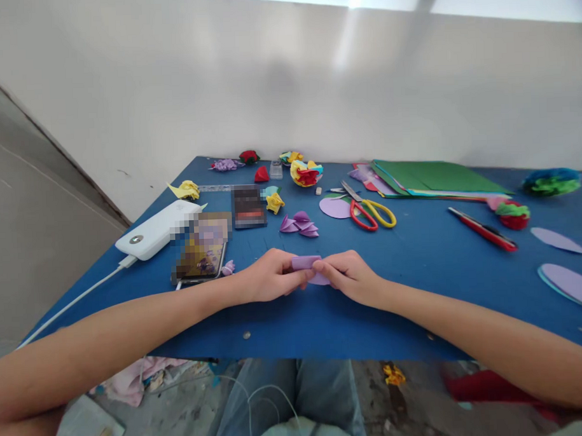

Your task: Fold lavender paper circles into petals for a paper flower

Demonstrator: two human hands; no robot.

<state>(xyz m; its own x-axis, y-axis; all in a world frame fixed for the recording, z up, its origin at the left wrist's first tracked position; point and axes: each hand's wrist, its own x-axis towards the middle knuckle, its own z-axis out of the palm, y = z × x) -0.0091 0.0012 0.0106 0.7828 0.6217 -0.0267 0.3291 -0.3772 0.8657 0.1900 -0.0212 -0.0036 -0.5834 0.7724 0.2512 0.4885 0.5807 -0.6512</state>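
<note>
1. Over the tabletop (295,337), the left hand (274,276) and right hand (351,274) hold a purple paper piece (303,262) between them — fingers pinched at either end.
2. Its folded band runs left to right; a rounded edge points toward the person. Fingers hide both ends.
3. At right, a lilac oval (573,283) is cut off.
4. Beyond the hands sit purple petals (301,225).
5. Farther, scissors (364,206) partly cover another oval (333,207).
</note>
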